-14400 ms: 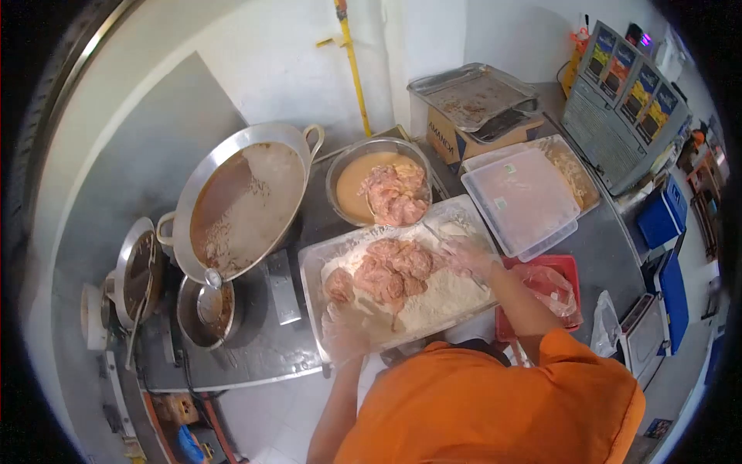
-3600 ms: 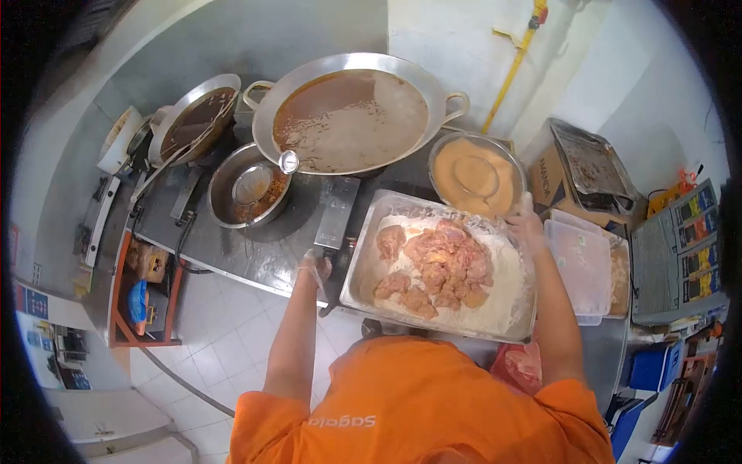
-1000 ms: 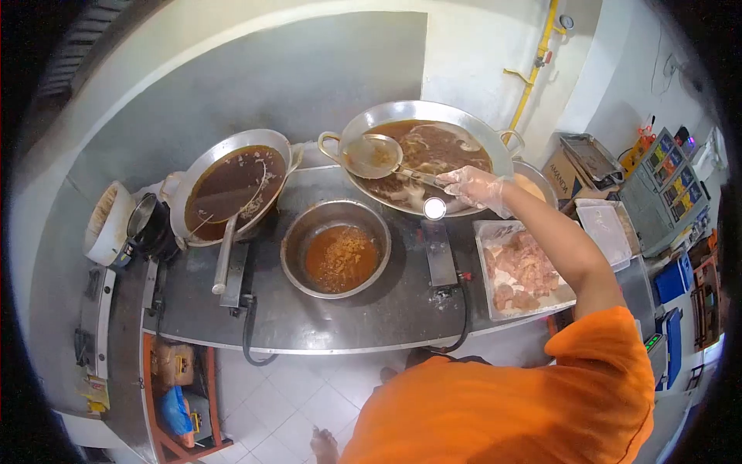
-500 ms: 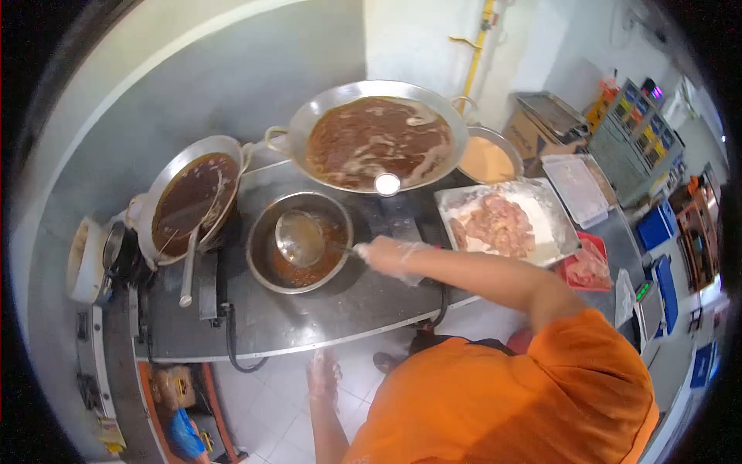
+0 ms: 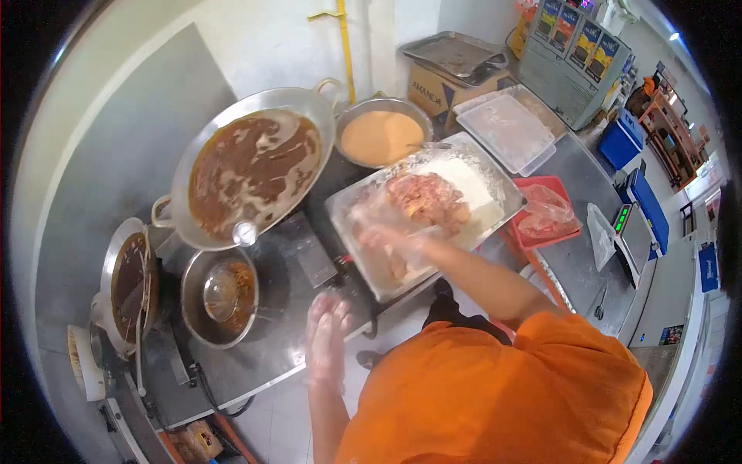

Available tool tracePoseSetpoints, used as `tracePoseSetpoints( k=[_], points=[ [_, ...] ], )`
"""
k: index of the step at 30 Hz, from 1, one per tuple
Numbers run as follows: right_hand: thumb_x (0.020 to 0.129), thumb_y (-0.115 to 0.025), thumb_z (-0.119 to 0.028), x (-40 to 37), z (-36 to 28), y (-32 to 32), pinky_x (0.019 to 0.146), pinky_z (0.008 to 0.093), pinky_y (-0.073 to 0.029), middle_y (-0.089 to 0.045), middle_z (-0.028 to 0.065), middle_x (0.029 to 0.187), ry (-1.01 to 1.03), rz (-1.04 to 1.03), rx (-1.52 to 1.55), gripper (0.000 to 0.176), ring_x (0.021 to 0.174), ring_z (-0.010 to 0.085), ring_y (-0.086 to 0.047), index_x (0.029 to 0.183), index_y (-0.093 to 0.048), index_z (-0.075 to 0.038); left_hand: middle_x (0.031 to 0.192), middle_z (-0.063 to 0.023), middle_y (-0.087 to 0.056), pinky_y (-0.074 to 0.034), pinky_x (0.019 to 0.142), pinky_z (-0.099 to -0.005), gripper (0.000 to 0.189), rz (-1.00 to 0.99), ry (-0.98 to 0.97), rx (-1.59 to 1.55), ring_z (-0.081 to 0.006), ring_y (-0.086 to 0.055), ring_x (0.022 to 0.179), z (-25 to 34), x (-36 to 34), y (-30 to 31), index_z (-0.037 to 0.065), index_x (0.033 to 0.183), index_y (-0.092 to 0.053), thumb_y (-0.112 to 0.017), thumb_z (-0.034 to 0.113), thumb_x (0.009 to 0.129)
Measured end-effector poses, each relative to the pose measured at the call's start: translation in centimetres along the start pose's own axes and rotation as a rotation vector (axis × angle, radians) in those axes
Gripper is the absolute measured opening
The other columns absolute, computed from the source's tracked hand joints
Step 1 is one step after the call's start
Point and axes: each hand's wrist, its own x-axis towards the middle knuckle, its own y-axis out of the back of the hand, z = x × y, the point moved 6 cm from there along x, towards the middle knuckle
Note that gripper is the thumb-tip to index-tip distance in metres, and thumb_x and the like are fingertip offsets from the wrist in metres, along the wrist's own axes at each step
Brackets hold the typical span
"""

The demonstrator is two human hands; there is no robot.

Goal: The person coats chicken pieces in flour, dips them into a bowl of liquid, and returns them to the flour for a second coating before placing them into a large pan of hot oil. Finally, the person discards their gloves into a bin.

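My right hand point(image 5: 393, 236), in a clear plastic glove, is over the left part of a metal tray point(image 5: 362, 267). Its fingers are smeared by motion. In the tray, pieces of raw meat point(image 5: 429, 203) lie on white flour point(image 5: 473, 179). My left hand point(image 5: 328, 336), also gloved, is held up near the table's front edge, fingers loosely apart and nothing in them. A round strainer ladle point(image 5: 224, 298) rests in the steel bowl point(image 5: 188, 309) with brown crumbs and liquid.
Two large pans of dark oil, one wide pan point(image 5: 182, 189) and one smaller pan point(image 5: 112, 232), stand at the left. Behind the tray is a bowl of orange batter point(image 5: 382, 138). To the right are a red basket point(image 5: 528, 241), a scale point(image 5: 630, 240) and scissors point(image 5: 597, 303).
My right hand has let go of the strainer ladle, left in the bowl, and has moved right to the tray. My left hand has risen. The view has turned right.
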Motion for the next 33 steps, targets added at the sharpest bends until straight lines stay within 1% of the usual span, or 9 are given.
tracePoseSetpoints(
  k=[5, 9, 14, 17, 19, 26, 28, 31, 33],
  points=[
    [0.086, -0.071, -0.035, -5.8, -6.0, 21.3, 0.081, 0.0334, -0.054, -0.066, 0.0170, 0.109, 0.076, 0.522, -0.182, 0.075, 0.094, 0.0240, -0.066, 0.143, -0.037, -0.001, 0.134, -0.0098, -0.052, -0.043, 0.102, -0.0343, 0.047, -0.274, -0.116, 0.337, -0.0230, -0.053, 0.120, -8.5, 11.6, -9.4, 0.008, 0.140, -0.044, -0.048, 0.034, 0.101],
    [0.092, -0.058, -0.041, 1.7, 2.9, 37.7, 0.083, 0.0460, -0.052, -0.067, 0.0237, 0.106, 0.022, 0.708, -1.124, 0.061, 0.100, 0.0381, -0.064, 0.135, -0.049, 0.001, 0.129, -0.0061, -0.056, -0.047, 0.098, -0.0328, 0.044, 0.295, 0.274, -0.254, -0.0211, -0.055, 0.115, -12.1, 19.4, -15.7, 0.008, 0.134, -0.051, -0.042, 0.038, 0.103],
    [0.094, -0.055, -0.039, 6.8, 5.6, 39.1, 0.090, 0.0461, -0.048, -0.066, 0.0213, 0.109, -0.108, 0.684, -0.793, 0.048, 0.101, 0.0372, -0.063, 0.120, -0.059, 0.000, 0.130, -0.0070, -0.057, -0.047, 0.098, -0.0340, 0.060, 0.412, 0.201, -0.227, -0.0229, -0.055, 0.118, -17.2, 28.0, -12.5, 0.008, 0.135, -0.050, -0.036, 0.054, 0.099],
    [0.094, -0.054, -0.035, 10.3, 7.2, 40.4, 0.086, 0.0443, -0.049, -0.067, 0.0145, 0.102, 0.207, 0.714, -0.119, 0.040, 0.095, 0.0294, -0.064, 0.112, -0.062, -0.001, 0.131, -0.0079, -0.058, -0.047, 0.099, -0.0342, 0.070, 0.387, 0.119, -0.237, -0.0236, -0.054, 0.120, -16.2, 30.6, -11.7, 0.008, 0.137, -0.049, -0.033, 0.064, 0.097],
    [0.099, -0.046, -0.038, 11.9, 8.4, 38.6, 0.092, 0.0384, -0.049, -0.064, 0.0154, 0.121, -0.122, 0.286, 0.363, 0.043, 0.107, 0.0257, -0.062, 0.125, -0.060, -0.006, 0.127, -0.0096, -0.060, -0.047, 0.099, -0.0368, 0.074, 0.328, 0.317, -0.597, -0.0265, -0.056, 0.118, -16.6, 31.9, -13.0, 0.009, 0.134, -0.052, -0.035, 0.069, 0.093],
    [0.099, -0.046, -0.032, 14.1, 9.7, 35.6, 0.096, 0.0365, -0.046, -0.060, 0.0115, 0.128, -0.306, 0.173, 0.210, 0.040, 0.114, 0.0221, -0.057, 0.126, -0.060, -0.006, 0.124, -0.0124, -0.062, -0.050, 0.095, -0.0442, 0.072, 0.131, 0.390, -0.495, -0.0289, -0.061, 0.112, -16.0, 33.7, -16.6, 0.006, 0.130, -0.054, -0.040, 0.066, 0.094],
    [0.099, -0.048, -0.031, 15.0, 13.5, 35.2, 0.098, 0.0364, -0.045, -0.059, 0.0115, 0.128, -0.245, 0.074, 0.203, 0.039, 0.116, 0.0220, -0.056, 0.125, -0.061, -0.006, 0.122, -0.0145, -0.063, -0.048, 0.099, -0.0433, 0.072, 0.282, 0.114, 0.339, -0.0295, -0.062, 0.110, -14.4, 34.8, -14.3, 0.001, 0.128, -0.055, -0.050, 0.062, 0.091],
    [0.097, -0.049, -0.029, 18.3, 17.1, 34.4, 0.101, 0.0363, -0.043, -0.059, 0.0114, 0.128, -0.146, -0.064, 0.202, 0.037, 0.119, 0.0220, -0.054, 0.124, -0.061, -0.006, 0.129, -0.0156, -0.059, -0.041, 0.106, -0.0405, 0.074, 0.139, 0.555, -0.305, -0.0258, -0.056, 0.120, -15.7, 32.6, -20.0, 0.000, 0.133, -0.053, -0.054, 0.061, 0.090],
    [0.096, -0.051, -0.028, 19.4, 19.3, 34.8, 0.103, 0.0362, -0.041, -0.058, 0.0114, 0.128, -0.068, -0.157, 0.201, 0.037, 0.121, 0.0220, -0.053, 0.123, -0.062, -0.005, 0.134, -0.0157, -0.056, -0.036, 0.110, -0.0400, 0.077, -0.005, 0.414, -0.053, -0.0256, -0.050, 0.127, -15.1, 32.0, -20.0, 0.000, 0.135, -0.051, -0.055, 0.062, 0.088]
  ],
)
